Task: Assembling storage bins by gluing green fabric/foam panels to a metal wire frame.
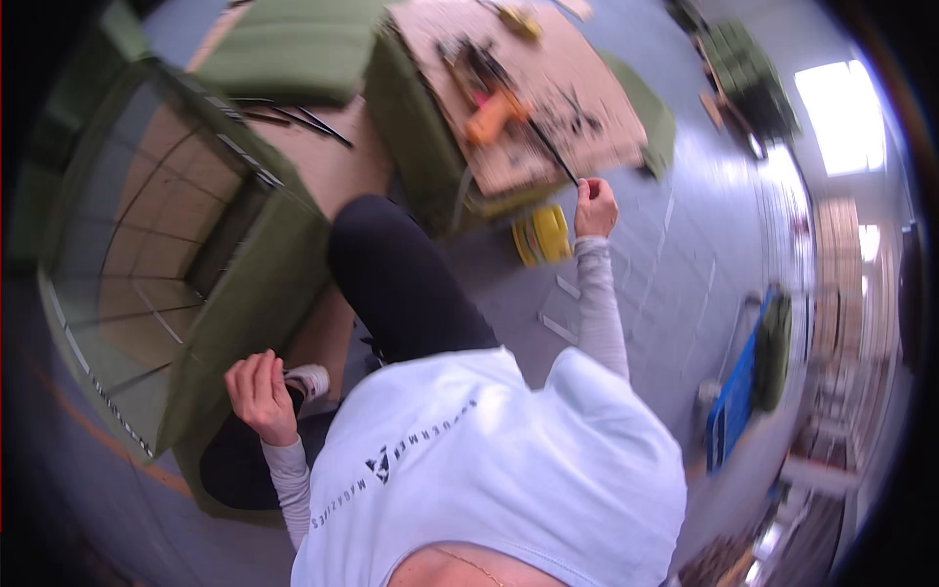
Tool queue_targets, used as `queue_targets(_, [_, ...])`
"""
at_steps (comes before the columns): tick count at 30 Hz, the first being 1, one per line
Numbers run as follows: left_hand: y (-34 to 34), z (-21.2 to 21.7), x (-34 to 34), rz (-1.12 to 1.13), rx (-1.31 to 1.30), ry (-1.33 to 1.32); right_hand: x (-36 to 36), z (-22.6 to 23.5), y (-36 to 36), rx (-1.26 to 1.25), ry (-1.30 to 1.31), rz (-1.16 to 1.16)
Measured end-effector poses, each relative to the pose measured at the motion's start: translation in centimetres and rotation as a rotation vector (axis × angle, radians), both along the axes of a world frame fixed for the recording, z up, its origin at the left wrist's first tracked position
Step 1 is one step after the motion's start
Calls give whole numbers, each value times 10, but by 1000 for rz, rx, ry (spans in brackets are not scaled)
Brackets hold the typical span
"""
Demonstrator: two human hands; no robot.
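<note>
My right hand (597,207) is closed in a pinch on one end of a thin black strip (553,149), at the near right corner of a cardboard-topped green block (416,117). The strip's other end meets an orange-handled tool (497,114) lying on the cardboard; blur hides whether they are joined. On the left, my left hand (262,396) hovers beside the wall of a green fabric-covered frame (245,308), fingers loosely bent and nothing visible in them. Dark bands cross the frame's open inside.
Dark scissors (582,112) and a small yellow object (518,22) lie on the cardboard top (597,73). Below it stands a yellow tub (541,237). A green cushion (293,49) sits at the back left, black rods (318,125) beneath it. A blue cart (738,391) stands far right.
</note>
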State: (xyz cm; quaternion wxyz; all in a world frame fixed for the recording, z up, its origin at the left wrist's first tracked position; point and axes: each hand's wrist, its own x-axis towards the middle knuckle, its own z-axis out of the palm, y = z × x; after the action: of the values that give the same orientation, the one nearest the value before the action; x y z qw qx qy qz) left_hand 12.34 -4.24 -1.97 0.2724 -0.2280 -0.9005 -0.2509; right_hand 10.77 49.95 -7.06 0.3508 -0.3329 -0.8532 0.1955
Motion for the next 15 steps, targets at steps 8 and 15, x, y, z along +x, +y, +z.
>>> queue_targets(8, [9,-10,-16,-31,-53,-63,167,-206,90,-432,-420,-438])
queue_targets(15, [19,9,-6,6,-41,-118,141,-199,133,-661,-623,110])
